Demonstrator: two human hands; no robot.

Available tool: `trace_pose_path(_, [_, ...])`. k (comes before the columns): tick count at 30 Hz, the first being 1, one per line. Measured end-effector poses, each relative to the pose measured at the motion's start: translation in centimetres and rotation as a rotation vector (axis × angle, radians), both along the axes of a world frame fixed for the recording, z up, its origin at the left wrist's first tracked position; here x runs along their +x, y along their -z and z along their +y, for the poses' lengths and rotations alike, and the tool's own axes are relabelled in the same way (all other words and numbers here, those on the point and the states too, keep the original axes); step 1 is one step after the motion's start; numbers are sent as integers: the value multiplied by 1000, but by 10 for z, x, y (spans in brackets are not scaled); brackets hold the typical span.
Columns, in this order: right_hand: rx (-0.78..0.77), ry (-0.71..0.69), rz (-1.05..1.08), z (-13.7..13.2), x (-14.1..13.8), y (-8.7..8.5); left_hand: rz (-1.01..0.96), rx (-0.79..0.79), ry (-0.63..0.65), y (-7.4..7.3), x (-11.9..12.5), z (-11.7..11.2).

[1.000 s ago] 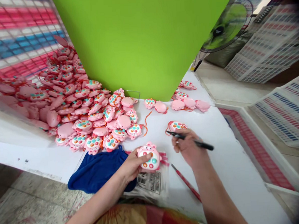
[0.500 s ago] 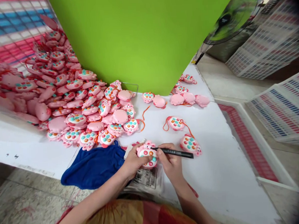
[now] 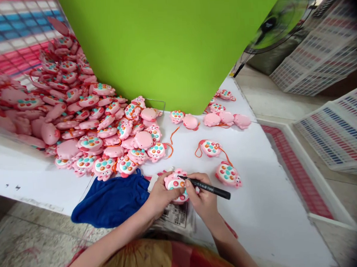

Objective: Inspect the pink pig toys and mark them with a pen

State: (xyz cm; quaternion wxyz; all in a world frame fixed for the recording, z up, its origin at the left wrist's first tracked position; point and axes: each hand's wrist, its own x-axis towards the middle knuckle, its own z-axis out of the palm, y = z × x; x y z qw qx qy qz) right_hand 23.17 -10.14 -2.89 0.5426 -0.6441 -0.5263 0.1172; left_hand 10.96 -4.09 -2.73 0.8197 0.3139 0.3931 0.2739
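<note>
Closed around a pink animal-shaped toy (image 3: 176, 184) is my left hand (image 3: 160, 195), with the toy's face of coloured buttons turned up. A black marker pen (image 3: 213, 188) is pinched in my right hand (image 3: 203, 198), its tip at the toy's head end. Whether the tip touches the surface I cannot tell. Beneath my hands lies a clear plastic bag with a printed label (image 3: 175, 215). Two similar toys with orange cords, one nearer (image 3: 228, 173) and one farther (image 3: 210, 147), lie to the right of my hands.
A large heap of the same toys (image 3: 88, 124) covers the table's left side. A blue cloth (image 3: 110, 201) hangs over the front edge. A green panel (image 3: 174, 50) stands behind. More toys (image 3: 226, 118) lie at its right. Plastic crates (image 3: 340, 129) and a fan (image 3: 268, 25) stand right.
The marker has tilted, its rear end lower, and its tip has shifted slightly left on the toy's head. My right hand has moved a little with it.
</note>
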Motion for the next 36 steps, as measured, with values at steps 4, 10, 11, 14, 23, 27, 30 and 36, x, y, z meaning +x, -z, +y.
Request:
trace_pose_path(4, [8,4,-4,1,0,0,9,24,21,-2,0,-1])
trace_pose_path(10, [-16,-2,-6,0,0,0,17,25,27,-5,-1,-1])
trace_pose_path(11, [-25,-4,-2,0,0,0,16,24,28,-5,-1,-1])
trace_pose_path(14, [-32,1,13,-1,0,-1,13,20,27,-5,-1,-1])
trace_pose_path(23, [-36,-1,23,-1,-1,-1,8,32,28,-4,-3,-2])
trace_pose_path(27, [-46,-22,64,-2,-3,-1,8,26,27,-4,-3,-2])
trace_pose_path(30, [-50,20,197,-3,-1,-3,0,-13,14,-6,-4,-2])
trace_pose_path(36, [-116,66,340,-6,10,-3,-74,-77,45,-12,-8,1])
